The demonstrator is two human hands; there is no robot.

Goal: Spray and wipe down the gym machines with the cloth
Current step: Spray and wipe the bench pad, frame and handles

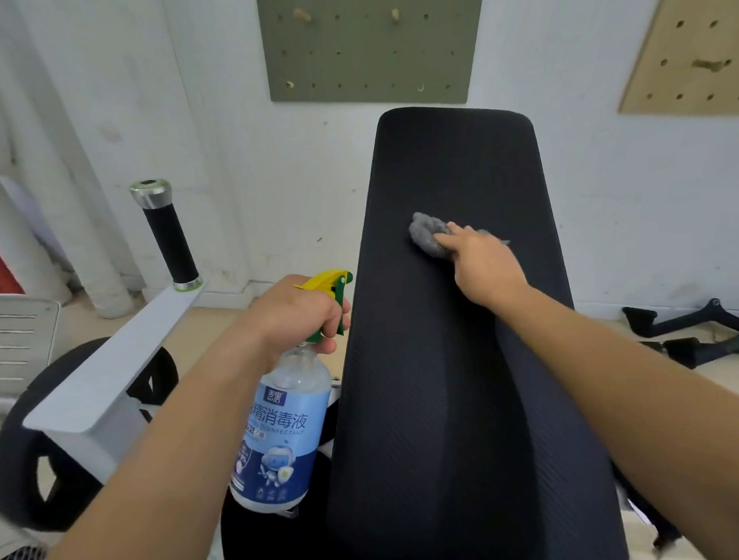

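A long black padded bench (458,360) runs from the bottom of the view up toward the wall. My right hand (480,267) presses a crumpled grey cloth (427,236) onto the upper middle of the pad. To the left of the bench, my left hand (293,316) grips the neck of a clear spray bottle (281,433) with a blue label and a yellow and green trigger head. The bottle hangs upright beside the pad's left edge.
A white machine arm (111,364) with a black foam-covered handle (169,240) rises at the left, over a black wheel (27,472). Green (368,41) and tan (695,46) pegboards hang on the white wall. Black attachments (692,327) lie on the floor at the right.
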